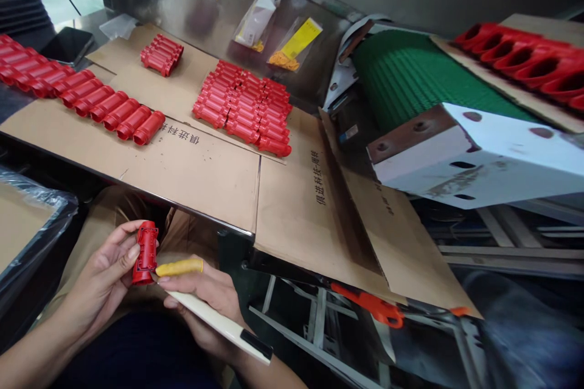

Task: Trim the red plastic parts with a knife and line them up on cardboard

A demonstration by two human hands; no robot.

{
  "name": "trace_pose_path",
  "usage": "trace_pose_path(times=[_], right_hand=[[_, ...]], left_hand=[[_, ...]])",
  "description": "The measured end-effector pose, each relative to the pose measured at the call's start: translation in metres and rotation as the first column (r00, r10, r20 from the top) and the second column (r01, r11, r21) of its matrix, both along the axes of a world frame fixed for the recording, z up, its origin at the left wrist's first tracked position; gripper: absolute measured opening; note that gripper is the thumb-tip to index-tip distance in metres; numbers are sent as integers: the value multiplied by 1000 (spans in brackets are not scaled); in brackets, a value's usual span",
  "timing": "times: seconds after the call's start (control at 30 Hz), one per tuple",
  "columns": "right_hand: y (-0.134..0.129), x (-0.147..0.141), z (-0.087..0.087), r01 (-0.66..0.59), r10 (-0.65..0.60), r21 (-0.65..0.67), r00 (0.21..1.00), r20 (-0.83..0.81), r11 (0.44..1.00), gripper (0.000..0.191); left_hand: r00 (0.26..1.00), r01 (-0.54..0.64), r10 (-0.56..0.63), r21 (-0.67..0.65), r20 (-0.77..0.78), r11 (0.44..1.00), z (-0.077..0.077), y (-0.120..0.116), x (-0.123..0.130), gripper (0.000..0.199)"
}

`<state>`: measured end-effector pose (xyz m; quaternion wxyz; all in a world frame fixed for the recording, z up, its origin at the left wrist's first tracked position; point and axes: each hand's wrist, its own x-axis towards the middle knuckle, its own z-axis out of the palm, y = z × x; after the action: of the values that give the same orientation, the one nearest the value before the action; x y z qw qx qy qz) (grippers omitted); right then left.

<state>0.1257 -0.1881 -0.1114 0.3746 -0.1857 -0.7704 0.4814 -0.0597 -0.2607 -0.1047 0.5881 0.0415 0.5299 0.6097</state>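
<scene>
Low over my lap, my left hand (107, 270) grips a red plastic tube (146, 246) between thumb and fingers, holding it nearly upright. A dark outline runs along the tube's ribbed side. My right hand (207, 292) is closed round a slim white-handled tool (214, 319) with a black end. Its thin tip meets or comes very close to the tube's lower end; exact contact is hard to make out. A yellow finger cot (180, 267) covers my right index finger, which points at the tube.
Cardboard (214, 176) covers the bench, carrying a row of red tubes (121, 110) and a block of them (244, 103). A phone (68, 45) lies at the back left. Rightward stands a green conveyor belt (396, 73) with more tubes (524, 55). Orange-handled scissors (371, 304) hang below.
</scene>
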Motion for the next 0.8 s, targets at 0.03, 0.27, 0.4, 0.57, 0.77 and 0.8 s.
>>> trace_pose_path(times=[0.03,0.27,0.4,0.57,0.77,0.8], right_hand=[[1,0,0,-12,12,13,1000,-3,1000,15],[3,0,-2,-95,26,446,987,159,890,21],[3,0,-7,-37,-27,573,994,103,818,24],[5,-4,-12,-18,-40,631,996,77,775,25],[16,-7,-27,298,-310,383,950,-32,874,25],[17,-6,-28,376,-384,291,923,-31,880,25]], left_hand=[[1000,1,-1,-3,6,1000,-1,0,0,54],[998,-12,15,58,-66,998,-7,1,-2,51],[978,-78,99,115,-185,990,-9,1,0,49],[966,-96,116,94,-230,991,-9,5,1,48],[994,-88,90,39,-55,995,1,4,5,49],[996,-85,87,50,-36,995,2,4,5,50]])
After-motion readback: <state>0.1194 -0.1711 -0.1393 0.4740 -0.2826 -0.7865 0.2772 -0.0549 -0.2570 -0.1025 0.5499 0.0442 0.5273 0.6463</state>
